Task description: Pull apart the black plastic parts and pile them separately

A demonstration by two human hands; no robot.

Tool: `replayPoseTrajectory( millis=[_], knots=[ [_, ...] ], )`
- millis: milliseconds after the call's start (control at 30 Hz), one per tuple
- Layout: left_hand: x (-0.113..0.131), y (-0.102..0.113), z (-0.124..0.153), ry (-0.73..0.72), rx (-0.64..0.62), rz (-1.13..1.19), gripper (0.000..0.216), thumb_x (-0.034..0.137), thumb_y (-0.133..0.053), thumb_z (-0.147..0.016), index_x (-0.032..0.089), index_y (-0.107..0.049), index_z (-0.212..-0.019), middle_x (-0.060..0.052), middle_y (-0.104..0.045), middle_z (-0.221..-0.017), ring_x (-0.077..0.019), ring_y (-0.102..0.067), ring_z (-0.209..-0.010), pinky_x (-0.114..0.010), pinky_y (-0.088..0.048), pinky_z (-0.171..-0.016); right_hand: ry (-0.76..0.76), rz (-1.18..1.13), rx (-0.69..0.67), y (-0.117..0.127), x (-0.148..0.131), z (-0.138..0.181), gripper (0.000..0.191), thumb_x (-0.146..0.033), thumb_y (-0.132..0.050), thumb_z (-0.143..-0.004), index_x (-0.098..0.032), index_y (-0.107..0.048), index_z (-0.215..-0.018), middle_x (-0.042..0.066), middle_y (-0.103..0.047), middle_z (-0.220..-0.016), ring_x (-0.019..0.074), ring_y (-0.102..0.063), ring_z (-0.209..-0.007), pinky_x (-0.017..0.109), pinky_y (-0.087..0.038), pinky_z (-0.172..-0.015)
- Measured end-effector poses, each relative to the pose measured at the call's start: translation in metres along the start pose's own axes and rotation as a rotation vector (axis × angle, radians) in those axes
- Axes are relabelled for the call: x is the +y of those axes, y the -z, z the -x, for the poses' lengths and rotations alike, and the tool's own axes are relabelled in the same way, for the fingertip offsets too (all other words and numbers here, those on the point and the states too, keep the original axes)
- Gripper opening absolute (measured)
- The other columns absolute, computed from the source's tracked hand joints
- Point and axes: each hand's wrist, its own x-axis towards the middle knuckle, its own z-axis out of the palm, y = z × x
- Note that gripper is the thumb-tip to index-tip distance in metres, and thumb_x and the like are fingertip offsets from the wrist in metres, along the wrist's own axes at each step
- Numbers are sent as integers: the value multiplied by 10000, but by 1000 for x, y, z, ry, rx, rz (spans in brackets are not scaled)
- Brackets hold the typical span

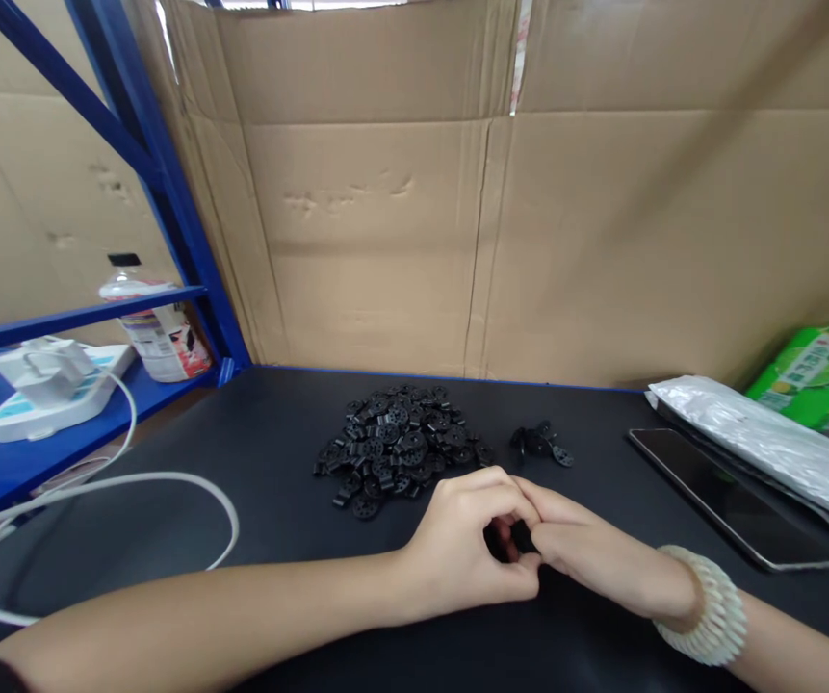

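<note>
My left hand (468,549) and my right hand (587,553) meet on the black table top (276,500), fingers curled and pressed together around a small black part (522,537) that is mostly hidden. Just beyond them lies a heap of several small black plastic parts (400,445). A smaller cluster of the same black parts (540,446) sits to the right of the heap. A white beaded bracelet (703,606) is on my right wrist.
A dark phone (724,491) and a silvery plastic bag (767,443) lie at the right, with a green box (818,375) behind. A white cable (168,481) loops at the left. A blue shelf (60,385) holds a bottle (158,332) and a white charger (53,380). Cardboard walls stand behind.
</note>
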Motion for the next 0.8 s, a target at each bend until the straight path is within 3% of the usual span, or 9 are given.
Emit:
replayPoseTrajectory(
  millis=[300,633,700,800],
  knots=[
    [5,-1,-2,-52,59,-51,188,16,-636,-543,124,-646,-697,-16,-584,-740,-98,-510,-577,-190,-462,-522,-91,-115,18,-3,2,-1,213,-119,-420,-575,-203,-487,-759,-9,-474,-761,142,-451,-704,266,-388,-609],
    [8,-2,-1,-127,114,-72,195,8,-616,-568,124,-695,-703,-22,-624,-686,-111,-538,-569,-212,-478,-549,-58,-239,-18,-4,5,-2,245,-73,-413,-543,-195,-477,-745,-14,-461,-791,128,-418,-728,249,-334,-610],
    [7,0,-2,-93,128,-53,205,18,-600,-594,132,-710,-724,-26,-651,-694,-122,-579,-585,-221,-509,-569,-47,-242,-23,-4,7,-1,299,-74,-414,-555,-195,-507,-812,-15,-459,-786,123,-403,-702,248,-313,-585],
    [4,5,-2,102,160,68,187,50,-586,-656,129,-720,-759,-39,-685,-727,-150,-664,-637,-245,-564,-607,-7,-251,-38,-4,11,0,427,-78,-401,-584,-202,-529,-972,-20,-460,-777,110,-379,-640,251,-293,-564]
  ],
)
